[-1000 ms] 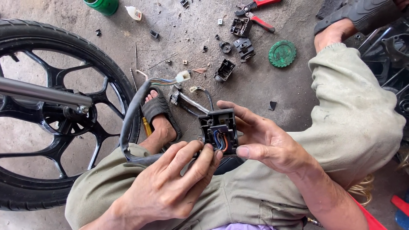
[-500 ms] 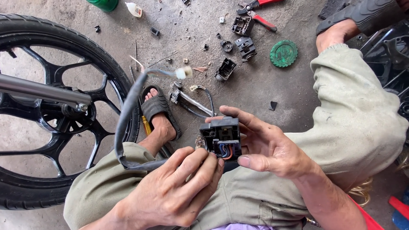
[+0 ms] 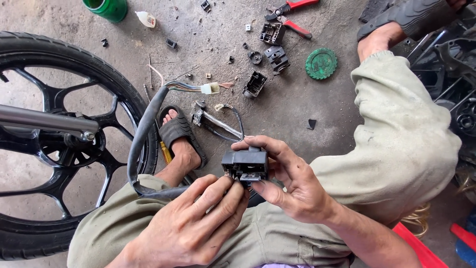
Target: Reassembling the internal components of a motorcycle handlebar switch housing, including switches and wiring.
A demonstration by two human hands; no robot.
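While the right hand [image 3: 297,191] grips the black switch box [image 3: 245,166] above the lap so it stays put, the left hand [image 3: 191,228] pinches its bottom edge with curled fingers (a black cable [image 3: 141,144] hangs from it, beside the motorcycle wheel [image 3: 59,144]).

Grey, stained concrete floor [image 3: 307,99], evenly lit by daylight. Black spoked wheel [image 3: 59,144] stood at nine o'clock; dark machine parts [image 3: 456,64] seen at three o'clock.

A small black boxy switch housing [image 3: 245,164], its sheathed cable [image 3: 144,134] looping away, sits level just right of the motorcycle wheel [image 3: 59,144], above the knees.
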